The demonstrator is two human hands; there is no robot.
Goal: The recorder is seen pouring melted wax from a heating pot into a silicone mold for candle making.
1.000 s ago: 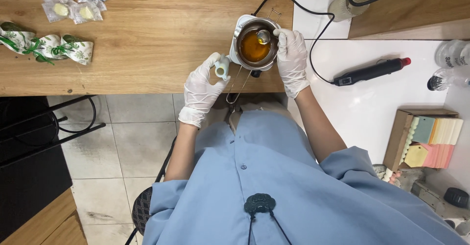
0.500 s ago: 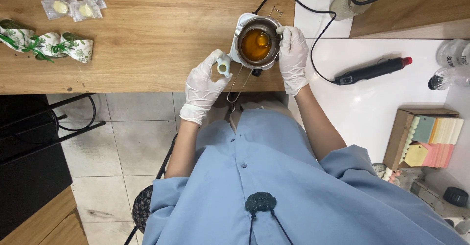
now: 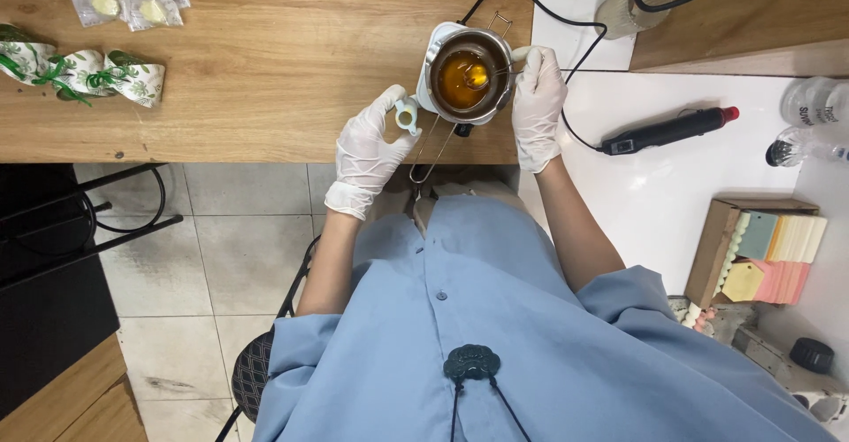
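While the head view looks straight down, the right hand (image 3: 538,106), gloved in white, rests at the right side of the small metal pot (image 3: 469,75), its fingers closed on a thin spoon (image 3: 482,74) whose bowl sits in the amber liquid (image 3: 455,84). That pot stands at the near edge of the wooden worktop (image 3: 265,62), close to its right end. Just left of it, the left hand (image 3: 367,150) has its fingers curled around a small pale cup (image 3: 408,115), held upright beside the pot's rim. Judging by this, the liquid is melted and being worked with the spoon; the cup's inside is not visible, so whether it is filled I cannot tell. Further right, a black heat tool (image 3: 668,130) lies on the white surface (image 3: 654,203).
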